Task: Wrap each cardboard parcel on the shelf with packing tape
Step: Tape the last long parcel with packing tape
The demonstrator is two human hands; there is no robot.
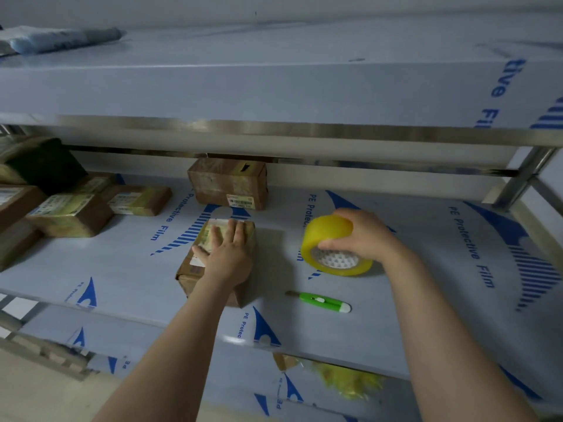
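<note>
You can read "PE Protective Film" printed in blue across the white film-covered metal shelf [122, 257]; the white barcode label [240, 201] on the brown cardboard parcel [225, 181] at the back is too blurred to read.

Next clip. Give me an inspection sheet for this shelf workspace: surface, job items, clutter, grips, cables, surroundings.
Surface: middle shelf, covered in blue-printed protective film.
Job's things: parcel near the front edge; yellow tape roll, tilted, to its right; green cutter lying apart from both; stacked parcels at left; back parcel against the rear.
Clutter: crumpled yellow tape on the shelf below.
Grips: left hand flat on the parcel; right hand curled round the tape roll.
Cables: nothing seen.
Surroundings: upper shelf carrying a blue bundle at far left.
</note>
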